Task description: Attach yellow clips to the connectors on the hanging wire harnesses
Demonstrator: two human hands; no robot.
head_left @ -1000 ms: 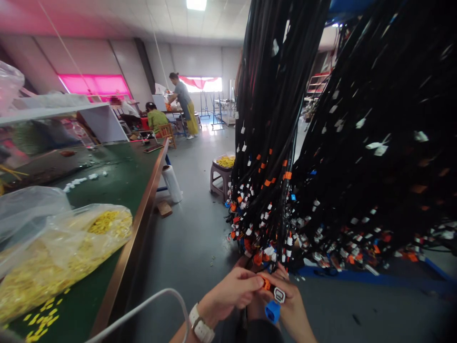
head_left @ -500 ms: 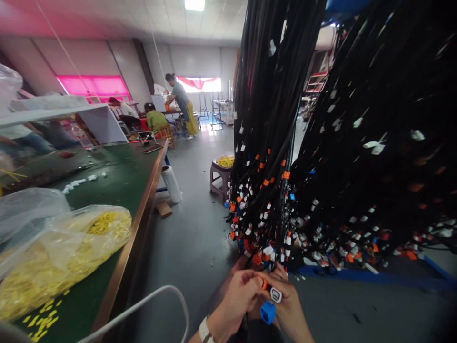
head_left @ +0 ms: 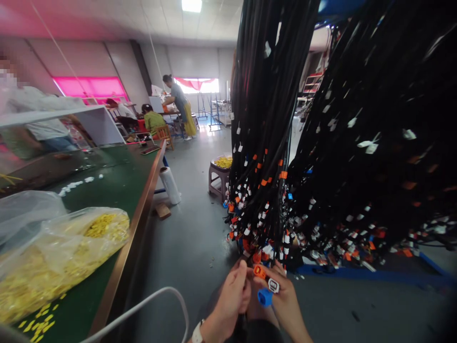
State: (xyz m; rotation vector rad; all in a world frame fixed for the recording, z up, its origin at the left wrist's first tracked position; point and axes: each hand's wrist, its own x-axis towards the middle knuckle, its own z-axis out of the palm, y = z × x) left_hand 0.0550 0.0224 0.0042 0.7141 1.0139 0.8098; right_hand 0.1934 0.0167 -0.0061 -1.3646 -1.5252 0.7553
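Note:
Low in the middle of the view my two hands meet over a small bunch of wire connectors. My right hand [head_left: 285, 302] is closed on them: an orange connector [head_left: 259, 271], a white one [head_left: 273, 285] and a blue one [head_left: 264, 297] stick out of its fingers. My left hand [head_left: 232, 300], with a white watch at the wrist, has its fingers curled right beside the orange connector. What it pinches is hidden. Just above hangs a thick bundle of black cables [head_left: 267, 119] with white and orange connector ends.
A green workbench [head_left: 117, 186] runs along the left, with a clear bag of yellow parts [head_left: 60, 252] on it and a white cable [head_left: 143, 305] at its near end. A stool with yellow parts [head_left: 221, 171], a film roll [head_left: 170, 185] and distant people [head_left: 180, 102] stand on the grey floor.
My hands have drawn slightly apart and shifted up; the left hand has come off the orange connector, which now shows clear of it. A person has come into view behind the bench at far left.

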